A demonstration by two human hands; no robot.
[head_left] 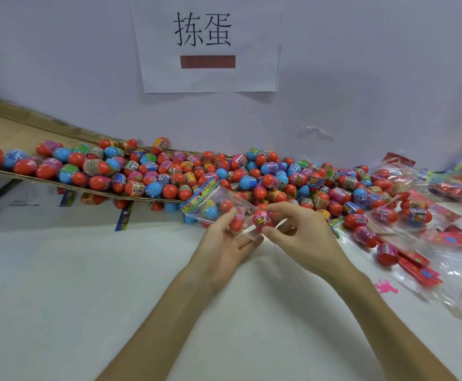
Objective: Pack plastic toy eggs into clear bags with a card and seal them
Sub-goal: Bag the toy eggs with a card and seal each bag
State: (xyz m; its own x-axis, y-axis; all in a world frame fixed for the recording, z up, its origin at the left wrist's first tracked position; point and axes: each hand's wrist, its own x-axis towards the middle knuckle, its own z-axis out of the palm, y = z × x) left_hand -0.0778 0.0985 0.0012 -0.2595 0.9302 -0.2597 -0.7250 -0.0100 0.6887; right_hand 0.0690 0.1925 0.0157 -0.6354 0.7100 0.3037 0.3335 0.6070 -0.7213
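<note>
The left hand (225, 244) lies palm up under the clear bag (216, 199). Its fingers (247, 242) are stretched out beneath the plastic and its thumb is folded over the top, so the bag is clamped between them. The bag tilts, with its open mouth toward the right hand (304, 232). A bright printed card (199, 193) runs along the bag's far closed end. Inside the bag lie packed eggs (226, 205): a blue and yellow one and two red ones, the nearest red one right by the left thumb.

At the mouth of the bag, the right hand pinches a pink-wrapped egg (261, 220). The thumb presses it from below and the forefinger curls over its top, while the other fingers are loosely bent behind it. The egg touches the bag's open edge and is not inside it.

Behind the bag a heap of loose eggs (279, 177) spills off a sloping cardboard sheet (9, 125) onto the white table (86, 284). Right of the bag lie filled bags (414, 213), a stack of red cards (416, 259) and a small pink toy figure (386, 287). Above the bag a paper sign (210, 45) hangs on the wall.
</note>
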